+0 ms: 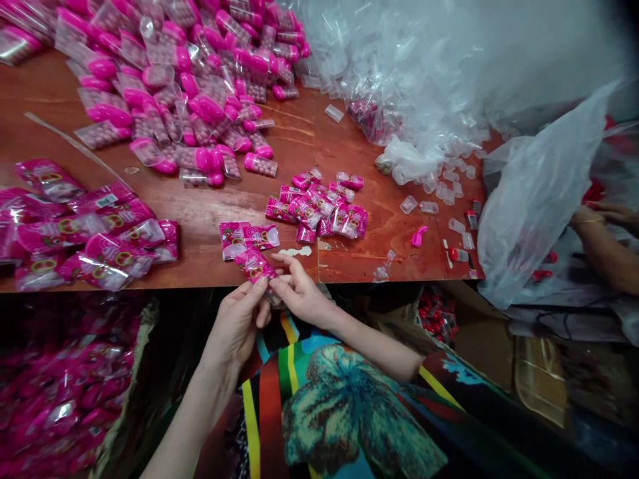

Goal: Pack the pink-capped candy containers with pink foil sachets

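Both my hands meet at the table's front edge around one pink printed wrapper [255, 264], which looks like a small sleeve with a clear part. My left hand [240, 309] pinches its lower end between thumb and fingers. My right hand [298, 293] holds the same wrapper from the right, thumb and fingers closed near its lower edge. Just beyond my fingers lie flat pink wrappers [249, 236]. Farther off is a small heap of pink printed wrappers [319, 203]. What sits inside the held wrapper is hidden by my fingers.
Clear bottles with pink caps and small balls [200, 100] are heaped at the back left. Filled pink packs [94, 229] lie left, above a box of pink packs [64, 392]. Clear plastic cups [444, 179] spill from a bag [414, 60]. Another person's arm [609, 246] is at right.
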The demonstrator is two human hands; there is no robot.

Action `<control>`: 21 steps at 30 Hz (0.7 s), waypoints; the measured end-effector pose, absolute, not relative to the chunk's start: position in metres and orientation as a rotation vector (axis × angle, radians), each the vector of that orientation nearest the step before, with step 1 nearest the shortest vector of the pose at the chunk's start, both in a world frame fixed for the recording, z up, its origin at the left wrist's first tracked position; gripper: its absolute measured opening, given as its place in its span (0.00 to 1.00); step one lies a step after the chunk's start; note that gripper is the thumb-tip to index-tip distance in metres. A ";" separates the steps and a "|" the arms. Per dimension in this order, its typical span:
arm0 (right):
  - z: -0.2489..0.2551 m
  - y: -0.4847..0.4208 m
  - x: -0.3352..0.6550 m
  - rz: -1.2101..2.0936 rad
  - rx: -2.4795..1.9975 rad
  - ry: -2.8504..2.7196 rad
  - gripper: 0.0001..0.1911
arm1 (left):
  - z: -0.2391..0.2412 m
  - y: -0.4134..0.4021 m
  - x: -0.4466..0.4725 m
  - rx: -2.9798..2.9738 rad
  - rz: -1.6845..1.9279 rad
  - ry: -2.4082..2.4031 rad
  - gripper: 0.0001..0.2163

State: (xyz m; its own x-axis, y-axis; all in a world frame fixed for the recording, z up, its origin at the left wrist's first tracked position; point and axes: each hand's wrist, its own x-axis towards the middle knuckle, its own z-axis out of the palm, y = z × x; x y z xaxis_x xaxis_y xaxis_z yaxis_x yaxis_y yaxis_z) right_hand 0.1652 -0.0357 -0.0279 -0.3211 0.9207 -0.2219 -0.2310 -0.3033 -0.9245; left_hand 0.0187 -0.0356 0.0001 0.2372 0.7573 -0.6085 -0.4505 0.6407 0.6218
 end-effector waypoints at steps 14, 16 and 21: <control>-0.020 -0.032 0.169 1.755 -1.000 -1.090 0.25 | 0.011 -0.030 0.025 0.406 0.940 1.155 0.17; -0.023 -0.032 0.168 1.709 -1.027 -1.105 0.24 | 0.008 -0.028 0.028 0.404 0.937 1.146 0.16; -0.029 -0.028 0.170 1.660 -1.050 -1.199 0.20 | 0.001 -0.026 0.037 0.417 0.919 1.121 0.18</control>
